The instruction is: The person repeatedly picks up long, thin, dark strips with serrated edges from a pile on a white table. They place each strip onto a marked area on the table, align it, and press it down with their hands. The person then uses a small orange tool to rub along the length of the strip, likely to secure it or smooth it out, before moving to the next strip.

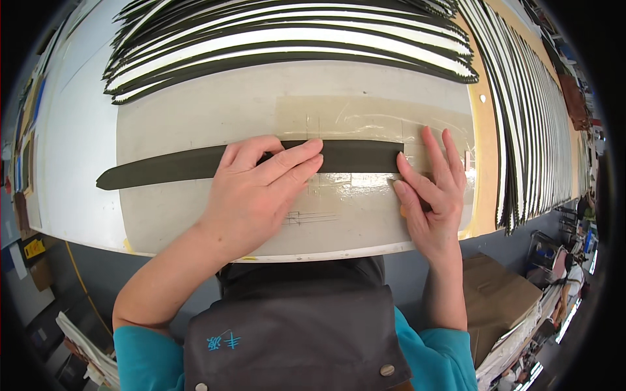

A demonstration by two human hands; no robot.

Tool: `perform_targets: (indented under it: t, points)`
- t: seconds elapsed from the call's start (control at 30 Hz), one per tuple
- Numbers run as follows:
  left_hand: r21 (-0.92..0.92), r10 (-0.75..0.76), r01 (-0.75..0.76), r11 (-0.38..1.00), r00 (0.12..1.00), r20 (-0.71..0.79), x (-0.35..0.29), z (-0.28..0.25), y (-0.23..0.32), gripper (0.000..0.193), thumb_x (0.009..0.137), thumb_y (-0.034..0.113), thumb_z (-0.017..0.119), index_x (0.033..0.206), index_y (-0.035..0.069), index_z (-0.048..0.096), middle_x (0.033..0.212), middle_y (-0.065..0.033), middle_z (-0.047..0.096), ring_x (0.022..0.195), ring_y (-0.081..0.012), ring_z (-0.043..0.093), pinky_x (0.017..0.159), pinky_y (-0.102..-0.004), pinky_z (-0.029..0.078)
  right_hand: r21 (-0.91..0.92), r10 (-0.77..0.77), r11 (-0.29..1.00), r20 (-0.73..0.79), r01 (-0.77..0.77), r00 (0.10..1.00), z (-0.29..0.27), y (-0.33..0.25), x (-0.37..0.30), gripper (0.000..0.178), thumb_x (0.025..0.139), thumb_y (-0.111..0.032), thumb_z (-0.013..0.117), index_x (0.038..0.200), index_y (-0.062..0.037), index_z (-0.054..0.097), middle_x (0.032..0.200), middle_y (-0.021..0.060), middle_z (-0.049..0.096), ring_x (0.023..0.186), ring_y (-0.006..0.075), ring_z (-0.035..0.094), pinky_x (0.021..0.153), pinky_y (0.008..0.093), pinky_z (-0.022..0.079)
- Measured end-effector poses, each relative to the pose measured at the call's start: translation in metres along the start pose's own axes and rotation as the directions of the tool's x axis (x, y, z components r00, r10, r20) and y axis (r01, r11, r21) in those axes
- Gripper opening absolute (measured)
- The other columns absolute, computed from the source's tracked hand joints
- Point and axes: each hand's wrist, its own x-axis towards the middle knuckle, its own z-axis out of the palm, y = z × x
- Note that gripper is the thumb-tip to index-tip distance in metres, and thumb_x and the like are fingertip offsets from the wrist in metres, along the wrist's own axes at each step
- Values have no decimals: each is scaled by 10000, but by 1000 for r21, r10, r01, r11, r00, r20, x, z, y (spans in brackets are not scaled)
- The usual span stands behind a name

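Dark strip (pixel 163 167) lies flat, pile (pixel 293 51) at twelve o'clock.
It runs from nine o'clock under the left hand (pixel 251 192), fingers close together, to the right hand (pixel 435 195), fingers spread, at three; laying-out looks done, what remains is unclear.

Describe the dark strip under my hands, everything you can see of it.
The dark strip is long, narrow and blackish olive, with a matte, smooth face that looks like leather or coated fabric. Its left end tapers to a blunt point; its right end is cut square. It lies flat, running left to right across the grey mat, its right part over a yellowish see-through sheet. The left hand rests across its middle, hiding part; the right hand's index fingertip is at its square end.
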Motion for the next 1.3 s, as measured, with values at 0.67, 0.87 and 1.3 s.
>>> perform_targets:
  t: [0.67,0.87,1.3]
  points:
    - [-9,34,-34,999,999,2,2,-4,-1,313,885,42,725,1196,55,759,1321,-14,727,1009,-276,600,930,-388,474,384,286,886,-13,-259,958,-27,5,-23,311,799,-16,868,1096,-82,799,1225,99,685,989,191,637,813,296,528]
    - [-15,63,-62,998,995,76,-3,-8,-6,386,893,78,726,1279,75,706,1386,-14,647,1159,-280,562,1017,-421,452,298,272,907,129,-299,954,-29,-7,-17,203,797,-30,885,912,-20,718,983,53,685,752,116,614,652,264,510]
    - [-180,25,-31,983,999,-36,-11,5,-12,348,874,164,770,1211,87,737,1276,-11,655,1207,-247,562,1036,-431,467,469,378,747,282,-471,882,34,-68,84,86,918,-41,764,927,35,723,801,40,725,683,61,636,626,225,518]
